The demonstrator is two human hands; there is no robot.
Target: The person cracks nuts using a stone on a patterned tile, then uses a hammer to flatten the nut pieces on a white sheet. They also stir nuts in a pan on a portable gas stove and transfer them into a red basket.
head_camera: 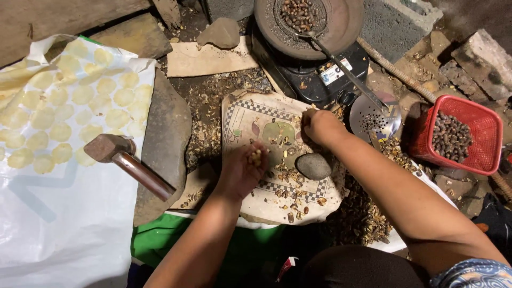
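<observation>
Hands sorting shelled kernels on a patterned tile.
Left hand [244, 172] cupped, fingers curled round pale kernels [256, 156]; right hand [318, 126] fingertips pressed together on tile [245, 120], near round stone [314, 166].

Two bare forearms, blue patterned sleeve [474, 273] at right upper arm, no rings or watch

A black-and-white checkered border is seen on the beige tile [242, 125], a grey stone [313, 166] at its four o'clock. Pale yellow discs [64, 112] are spread on a white sheet [58, 224]. Dark brown nuts [450, 136] are held in a red basket [488, 152].
</observation>
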